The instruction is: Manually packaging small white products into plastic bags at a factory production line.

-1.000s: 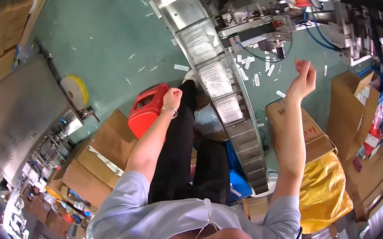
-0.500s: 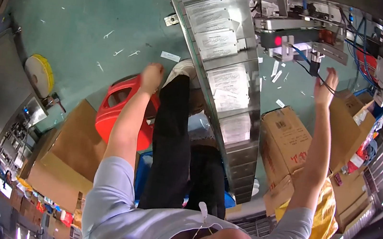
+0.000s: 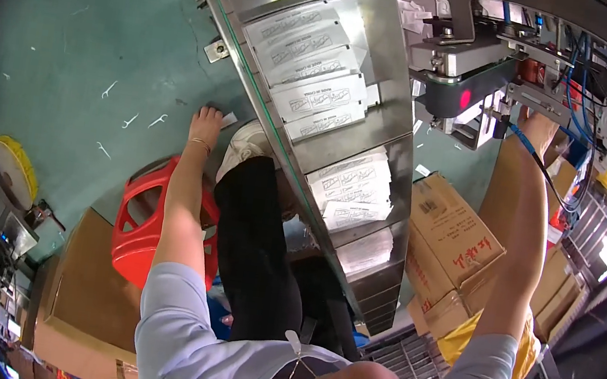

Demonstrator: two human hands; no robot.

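Observation:
My left hand (image 3: 205,126) reaches down to the green floor (image 3: 92,47), its fingers beside a small white slip (image 3: 229,117) next to my white shoe (image 3: 246,147). Whether it grips the slip is unclear. My right hand (image 3: 538,127) is stretched out to the metal machine head (image 3: 480,67), under a bracket and behind a blue cable (image 3: 534,155); its fingers are hidden. Between my arms a steel conveyor (image 3: 382,115) carries several white printed packets (image 3: 319,99).
A red plastic stool (image 3: 142,222) stands under my left arm. Cardboard boxes lie at the left (image 3: 87,291) and right (image 3: 453,244), with a yellow bag (image 3: 523,353) nearby. A yellow tape roll (image 3: 15,167) sits far left. White scraps dot the floor.
The view has dropped closer to the conveyor. My left hand went from the red stool down to the floor. My right hand moved forward to the machine head.

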